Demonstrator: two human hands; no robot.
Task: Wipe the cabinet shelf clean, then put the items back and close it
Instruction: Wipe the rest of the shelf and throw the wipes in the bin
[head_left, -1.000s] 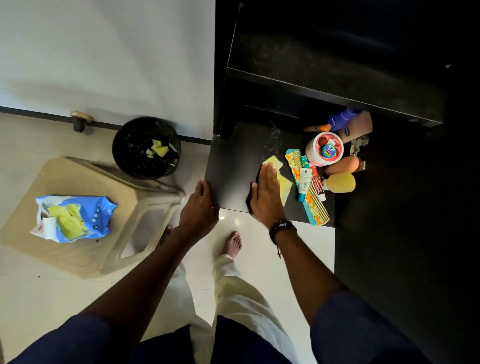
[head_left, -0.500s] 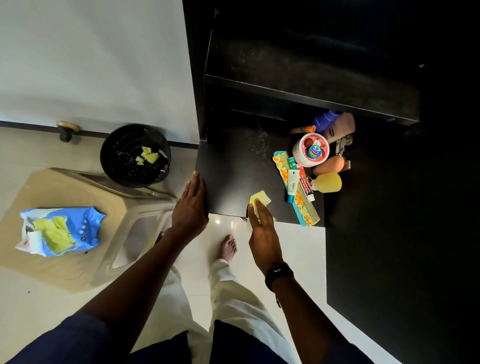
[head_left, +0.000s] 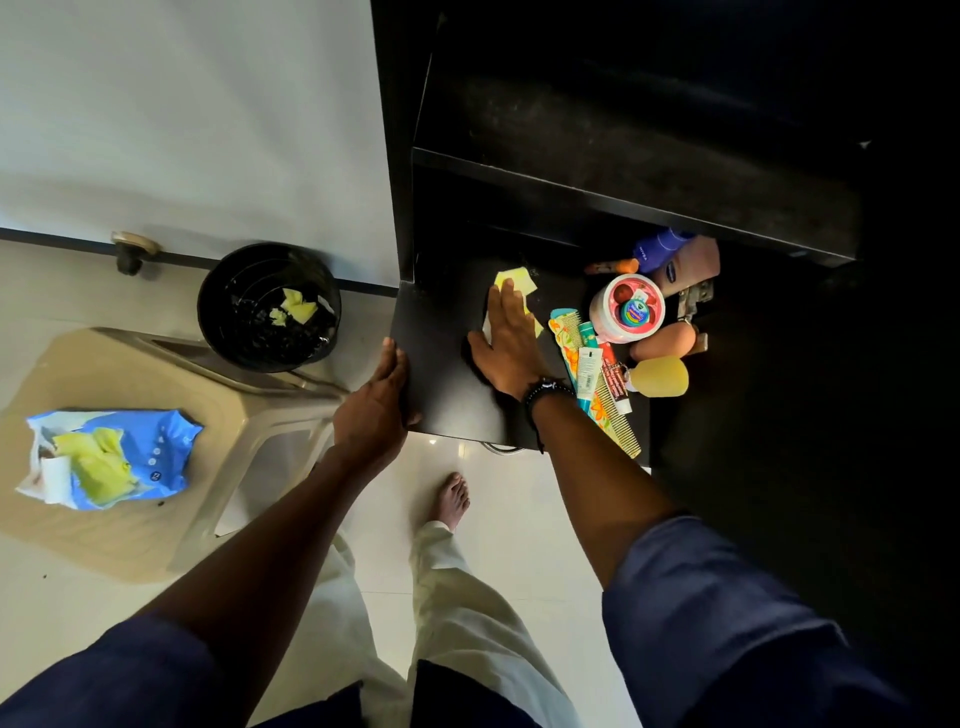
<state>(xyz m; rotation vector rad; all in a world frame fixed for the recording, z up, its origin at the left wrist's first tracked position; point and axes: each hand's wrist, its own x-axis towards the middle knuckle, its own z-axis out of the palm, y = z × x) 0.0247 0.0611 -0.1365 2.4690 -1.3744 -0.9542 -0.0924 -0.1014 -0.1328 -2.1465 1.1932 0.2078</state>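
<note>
A: Head view. The right hand (head_left: 511, 345) is laid flat, fingers straight, on a yellow wipe (head_left: 514, 280), which is pressed to the dark shelf (head_left: 441, 364) towards its back left. Nothing is gripped; the wipe is kept there by pressure alone.

B: And the left hand (head_left: 374, 410)?

A: Set against the shelf's left front corner, fingers nearly straight along the edge. A bracing touch is judged. Whether the thumb is hooked over cannot be told.

B: Items noted?

A: All are bunched on the shelf's right side: comb (head_left: 597, 395), tube (head_left: 589, 371), pink-rimmed jar (head_left: 627, 307), blue bottle (head_left: 657, 249), yellow bottle-like piece (head_left: 660, 376). The comb lies just beside the right wrist, its far end at the front edge.

B: Risks to be logged?

A: First, on a rightward stroke the comb and tube could be nudged by the wrist and tipped off the front edge. Second, the wipe could bunch or slip, since part of it lies uncovered ahead of the fingertips. Third, the patch under the items is likely to be left dirty unless they are shifted.

B: Off the shelf?

A: A black bin (head_left: 234, 312) holding yellow scraps stands on the floor at left. A wipe pack (head_left: 156, 457) lies on the stool (head_left: 156, 374). A bare foot (head_left: 452, 499) is seen below the front edge, where a dropped item could land.
</note>
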